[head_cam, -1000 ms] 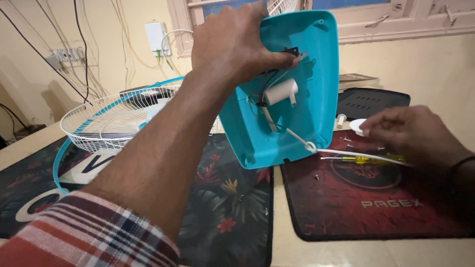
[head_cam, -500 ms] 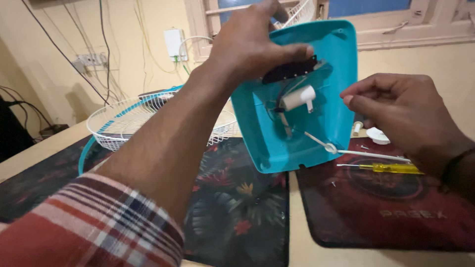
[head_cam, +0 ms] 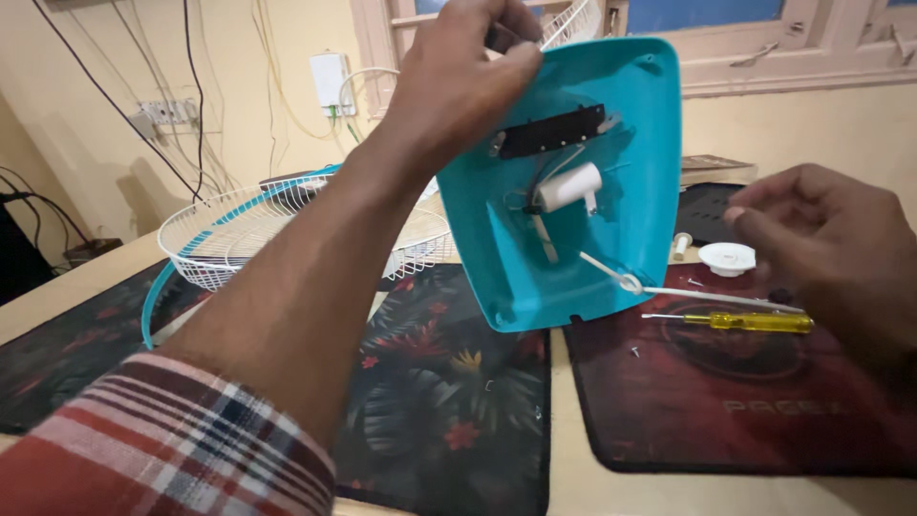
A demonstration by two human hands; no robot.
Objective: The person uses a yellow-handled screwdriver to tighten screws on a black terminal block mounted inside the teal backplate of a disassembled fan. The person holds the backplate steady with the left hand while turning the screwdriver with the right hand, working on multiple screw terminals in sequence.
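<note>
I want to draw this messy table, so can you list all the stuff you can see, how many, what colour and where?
Plastic cover: one, teal, held up in the middle, inside facing the camera.
White part: one, a small cylinder fixed inside the cover.
Cord: one, white, running from the cover to the right.
Screwdriver: one, yellow handle, lying on the red mat.
Cap: one, white, round, behind the screwdriver.
Wire grille: one, white with a teal rim, at left.
Mats: one red at right, one dark flowered in the middle.
Wall box: one, white, with wires, at the back.
Left hand: grips the cover's top.
Right hand: pinched, whether on something I cannot tell, above the red mat.
</note>
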